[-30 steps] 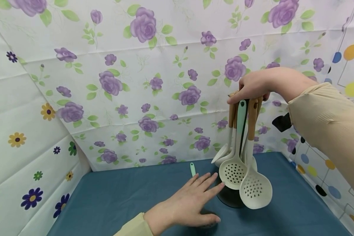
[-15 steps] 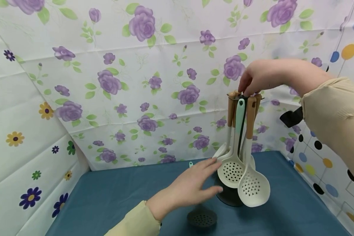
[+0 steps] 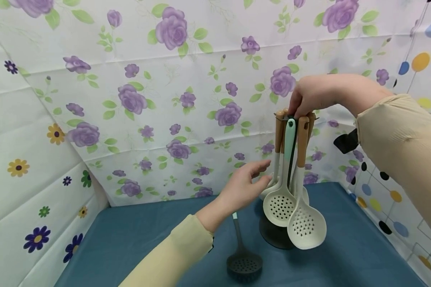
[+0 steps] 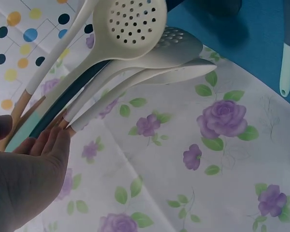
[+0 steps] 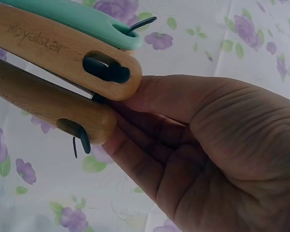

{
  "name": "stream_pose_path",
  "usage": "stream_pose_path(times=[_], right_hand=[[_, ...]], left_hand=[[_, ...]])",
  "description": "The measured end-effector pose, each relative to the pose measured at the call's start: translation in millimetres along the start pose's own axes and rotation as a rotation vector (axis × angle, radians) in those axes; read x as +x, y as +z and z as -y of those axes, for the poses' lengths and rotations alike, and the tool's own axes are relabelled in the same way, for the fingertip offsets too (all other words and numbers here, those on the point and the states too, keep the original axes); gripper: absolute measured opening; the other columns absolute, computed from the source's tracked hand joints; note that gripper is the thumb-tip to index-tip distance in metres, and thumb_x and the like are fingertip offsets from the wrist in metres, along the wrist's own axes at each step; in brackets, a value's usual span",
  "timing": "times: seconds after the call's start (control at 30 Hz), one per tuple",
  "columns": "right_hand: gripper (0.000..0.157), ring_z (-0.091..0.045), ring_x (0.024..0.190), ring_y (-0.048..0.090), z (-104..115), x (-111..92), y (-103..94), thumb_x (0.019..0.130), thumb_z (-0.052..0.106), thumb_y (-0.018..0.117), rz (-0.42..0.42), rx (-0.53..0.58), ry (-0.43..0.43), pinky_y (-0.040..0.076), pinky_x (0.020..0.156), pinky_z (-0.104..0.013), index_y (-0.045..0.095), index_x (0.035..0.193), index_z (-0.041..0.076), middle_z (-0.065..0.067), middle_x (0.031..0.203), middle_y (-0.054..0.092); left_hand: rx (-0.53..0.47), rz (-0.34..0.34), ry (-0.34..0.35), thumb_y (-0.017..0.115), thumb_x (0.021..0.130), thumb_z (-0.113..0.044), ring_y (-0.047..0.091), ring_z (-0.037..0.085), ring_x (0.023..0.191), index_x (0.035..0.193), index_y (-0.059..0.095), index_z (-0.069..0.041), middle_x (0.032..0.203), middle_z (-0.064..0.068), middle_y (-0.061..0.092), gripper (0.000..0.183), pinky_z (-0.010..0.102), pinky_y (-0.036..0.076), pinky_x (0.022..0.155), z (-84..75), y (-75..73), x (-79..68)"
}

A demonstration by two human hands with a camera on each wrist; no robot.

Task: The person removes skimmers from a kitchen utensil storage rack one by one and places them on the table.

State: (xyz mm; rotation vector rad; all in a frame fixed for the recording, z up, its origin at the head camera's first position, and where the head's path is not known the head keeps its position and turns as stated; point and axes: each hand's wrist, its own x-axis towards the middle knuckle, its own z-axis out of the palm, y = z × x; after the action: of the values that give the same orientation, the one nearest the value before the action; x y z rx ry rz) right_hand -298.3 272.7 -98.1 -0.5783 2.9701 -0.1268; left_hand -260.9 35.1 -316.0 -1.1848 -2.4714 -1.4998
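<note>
My right hand (image 3: 319,93) pinches the top of a dark rotating utensil rack, whose round black base (image 3: 273,235) stands on the blue table. From the rack hang several kitchen utensils. In front are a cream skimmer (image 3: 279,209) with a mint-green handle and a cream slotted ladle (image 3: 306,227) with a wooden handle (image 5: 63,50). The right wrist view has my thumb and fingers right at the handle tops. My left hand (image 3: 242,185) is raised just left of the hanging utensils, fingers bent loosely and nothing in it. In the left wrist view its fingertips overlap the handles.
A dark grey skimmer (image 3: 243,263) with a mint-green handle end lies on the blue tabletop (image 3: 147,243), left of the rack base. Flowered cloth (image 3: 186,119) hangs behind the table, and a dotted sheet (image 3: 391,207) lines the right side.
My left hand has risen from low over the dark skimmer towards the hanging handles, uncovering that skimmer. My right hand has gone from spreading over the handles to pinching the rack's top.
</note>
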Motion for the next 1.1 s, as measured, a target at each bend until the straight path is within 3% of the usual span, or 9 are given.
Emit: stream_pose_path(times=[0.3,0.57,0.83,1.1], right_hand=[[0.022,-0.021,0.088,0.066,3.0,4.2,-6.0,0.094,0.009,0.071,0.042,0.002,0.021,0.055,0.080,-0.044,0.077,0.113,0.000,-0.007,0.100,0.075],[0.021,-0.020,0.087,0.068,6.0,2.6,-5.4,0.095,0.011,0.069,0.047,0.014,0.030,0.056,0.083,-0.046,0.077,0.112,0.001,-0.006,0.099,0.075],[0.022,-0.021,0.089,0.070,5.5,4.0,-2.5,0.093,0.010,0.071,0.048,0.018,0.032,0.057,0.082,-0.046,0.076,0.112,-0.001,-0.008,0.101,0.075],[0.022,-0.021,0.087,0.071,3.0,3.9,-4.5,0.093,0.009,0.071,0.060,0.040,0.046,0.058,0.082,-0.046,0.076,0.112,-0.001,-0.008,0.101,0.075]], left_hand=[[-0.073,-0.040,-0.055,0.055,0.108,-0.024,0.055,0.013,0.131,0.151,0.052,-0.014,0.145,0.003,0.058,0.045,0.027,0.047,0.105,-10.2,-4.1,20.8],[-0.096,-0.084,-0.094,0.055,0.108,-0.027,0.059,0.010,0.124,0.150,0.054,-0.014,0.141,0.001,0.061,0.044,0.030,0.049,0.101,-16.1,1.7,38.4],[-0.136,-0.147,-0.056,0.059,0.106,-0.028,0.062,0.009,0.116,0.149,0.055,-0.014,0.135,0.003,0.064,0.046,0.026,0.052,0.095,-20.1,10.4,52.4],[-0.167,-0.210,-0.023,0.064,0.104,-0.031,0.064,0.005,0.110,0.144,0.059,-0.016,0.126,-0.006,0.067,0.043,0.024,0.054,0.090,-28.1,19.4,67.2]])
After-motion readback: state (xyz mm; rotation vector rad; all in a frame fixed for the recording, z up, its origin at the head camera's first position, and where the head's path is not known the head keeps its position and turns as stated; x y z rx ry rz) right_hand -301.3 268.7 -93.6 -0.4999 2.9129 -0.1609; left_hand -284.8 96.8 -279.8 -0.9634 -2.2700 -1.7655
